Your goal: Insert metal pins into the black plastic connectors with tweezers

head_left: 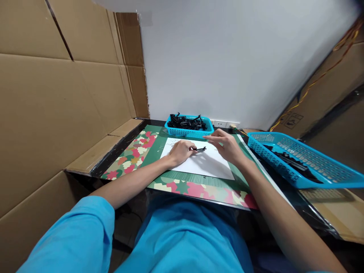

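The black part (201, 149) is jutting, in the head view, from the pinching left hand (182, 152) over the white sheet (210, 165), while the right hand (226, 146) is hovering near the sheet's far right corner, fingers extended, though I cannot tell whether they are gripping anything. Because its outer end is sticking out unsupported, the part could be twisting or slipping under any off-centre push. Beyond the sheet's far edge a loaded basket (189, 132) is standing close to the right hand, possibly hampering it, and a second basket (287, 143) is resting past the mat's (182, 177) right edge.
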`<state>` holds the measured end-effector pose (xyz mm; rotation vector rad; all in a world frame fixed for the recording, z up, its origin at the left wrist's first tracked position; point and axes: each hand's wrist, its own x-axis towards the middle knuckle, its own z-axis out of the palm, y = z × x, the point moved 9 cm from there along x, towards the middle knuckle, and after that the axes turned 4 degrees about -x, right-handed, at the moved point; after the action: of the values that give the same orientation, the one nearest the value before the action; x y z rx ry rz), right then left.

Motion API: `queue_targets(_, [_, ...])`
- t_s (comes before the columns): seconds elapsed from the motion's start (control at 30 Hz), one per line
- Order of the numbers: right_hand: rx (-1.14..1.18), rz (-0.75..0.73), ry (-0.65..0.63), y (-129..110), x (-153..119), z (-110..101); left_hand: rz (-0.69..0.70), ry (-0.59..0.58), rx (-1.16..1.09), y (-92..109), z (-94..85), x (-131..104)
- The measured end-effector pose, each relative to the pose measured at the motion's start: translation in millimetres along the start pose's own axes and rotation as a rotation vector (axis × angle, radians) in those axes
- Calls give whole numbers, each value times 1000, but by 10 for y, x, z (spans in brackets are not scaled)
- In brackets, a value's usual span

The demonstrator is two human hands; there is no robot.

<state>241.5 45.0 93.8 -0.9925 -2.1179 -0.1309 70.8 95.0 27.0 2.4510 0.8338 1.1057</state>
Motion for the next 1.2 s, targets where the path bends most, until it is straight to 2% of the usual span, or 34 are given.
queue_targets(0.13, [159, 151, 179, -10, 7, -56, 14, -3, -28, -33, 18, 3])
queue_targets(0.3, [372, 345, 213, 72, -44, 271, 48, -21, -41, 21, 33, 5])
queue_targets(0.4, [426, 408, 238, 125, -72, 416, 88, -37, -18, 84, 35, -2])
queue_targets(0.87, [379, 433, 263, 198, -96, 546, 68, -47, -14, 117, 13, 1])
queue_targets(1.2, [330, 384, 239, 114, -67, 525, 81, -58, 5, 128, 19, 10])
